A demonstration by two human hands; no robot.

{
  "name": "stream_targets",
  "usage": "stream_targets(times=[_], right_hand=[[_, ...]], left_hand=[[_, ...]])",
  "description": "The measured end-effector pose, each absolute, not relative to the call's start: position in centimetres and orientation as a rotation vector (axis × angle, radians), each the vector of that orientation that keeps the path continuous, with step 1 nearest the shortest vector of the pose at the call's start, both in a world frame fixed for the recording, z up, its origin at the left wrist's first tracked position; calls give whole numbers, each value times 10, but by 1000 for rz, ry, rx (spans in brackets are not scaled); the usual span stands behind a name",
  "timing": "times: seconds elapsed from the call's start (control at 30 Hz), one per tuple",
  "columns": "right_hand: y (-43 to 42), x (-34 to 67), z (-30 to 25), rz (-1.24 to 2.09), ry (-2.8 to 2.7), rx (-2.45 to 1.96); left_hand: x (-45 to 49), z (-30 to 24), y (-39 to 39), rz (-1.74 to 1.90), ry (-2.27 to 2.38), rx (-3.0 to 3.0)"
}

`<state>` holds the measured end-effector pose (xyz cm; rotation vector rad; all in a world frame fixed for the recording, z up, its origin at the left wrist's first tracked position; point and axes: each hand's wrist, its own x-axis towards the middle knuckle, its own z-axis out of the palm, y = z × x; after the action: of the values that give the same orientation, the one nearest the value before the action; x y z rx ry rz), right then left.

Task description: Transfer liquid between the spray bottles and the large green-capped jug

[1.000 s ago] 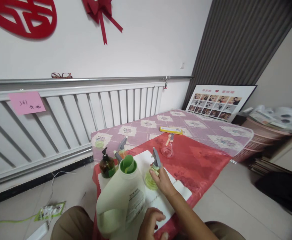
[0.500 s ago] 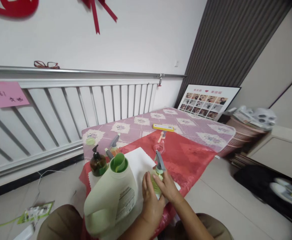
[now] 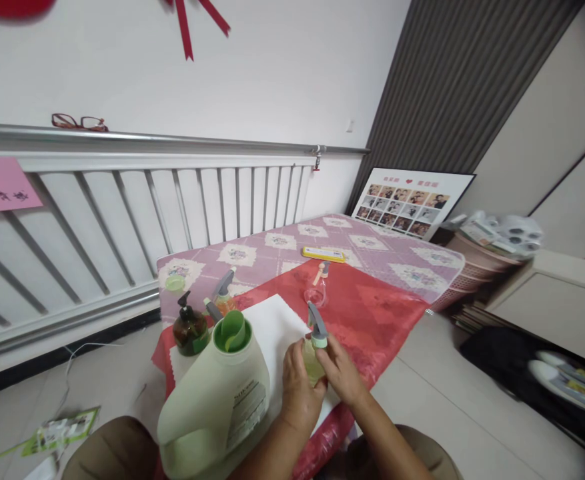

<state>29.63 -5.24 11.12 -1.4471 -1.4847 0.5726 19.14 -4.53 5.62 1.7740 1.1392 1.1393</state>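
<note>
The left hand [image 3: 299, 390] curls snugly around the spray bottle [image 3: 313, 365]; the right hand [image 3: 343, 373] wraps its right side. Roughly upright, the bottle sits between both, equally near, with a clear bottle [image 3: 317, 295] beyond.

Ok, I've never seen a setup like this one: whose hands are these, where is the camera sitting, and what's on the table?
There's no machine here. You're seeing a person's bare left hand and right hand, both around a small spray bottle with a grey trigger head. The camera is worn on that person's head and looks forward and down.

To the left of the hands in the picture is a large pale green jug; past it are a brown pump bottle and an orange-tinted spray bottle. Further back are a clear spray bottle and a yellow case. A white sheet lies on a red cloth, which covers part of a purple patterned tablecloth.
</note>
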Motion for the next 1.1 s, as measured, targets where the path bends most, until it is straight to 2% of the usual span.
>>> stream_targets(times=[0.3, 0.47, 0.67, 1.1], right_hand=[[-46, 296, 115, 428, -1418, -1396], [-42, 298, 107, 566, -1306, -1334], [-47, 303, 127, 738, -1328, -1343], [-49, 327, 156, 826, -1562, -1418]], left_hand=[[191, 55, -43, 1078, 1164, 1791], [190, 57, -44, 1064, 1164, 1796], [187, 59, -43, 1058, 1143, 1800], [186, 60, -39, 1035, 1137, 1800]])
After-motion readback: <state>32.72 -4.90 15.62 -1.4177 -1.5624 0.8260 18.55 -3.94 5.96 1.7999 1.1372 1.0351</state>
